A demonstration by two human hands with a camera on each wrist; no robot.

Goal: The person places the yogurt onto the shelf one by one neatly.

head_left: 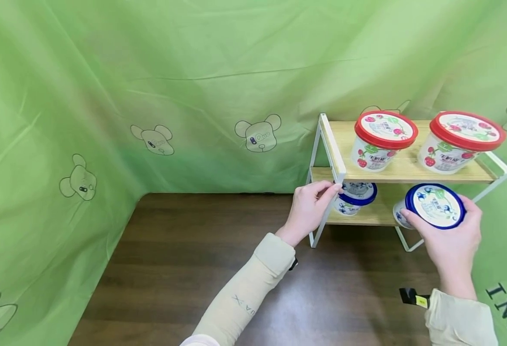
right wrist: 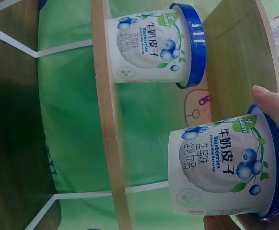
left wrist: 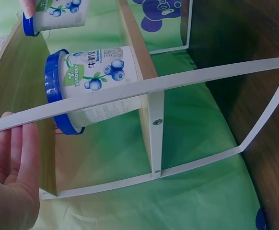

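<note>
My right hand point(head_left: 454, 240) grips a white tub with a blue lid point(head_left: 438, 206) and blueberry pictures, thumb on one side and fingers on the other. In the right wrist view this blueberry tub point(right wrist: 221, 167) is raised off the lower shelf board point(right wrist: 108, 120), at its front. A second blueberry tub point(right wrist: 149, 45) stands on that board, toward the left end. My left hand point(head_left: 307, 209) pinches the white metal frame point(head_left: 339, 173) at the shelf's front left corner; the left wrist view shows its fingers point(left wrist: 16, 148) against the bar point(left wrist: 106, 93).
On the upper shelf point(head_left: 413, 161) stand two red-lidded tubs with strawberry-like pictures, one left point(head_left: 383, 139) and one right point(head_left: 458, 142). The two-tier rack stands on a dark wood-look surface point(head_left: 184, 269). Green cloth point(head_left: 201, 62) with bear drawings hangs behind and at the sides.
</note>
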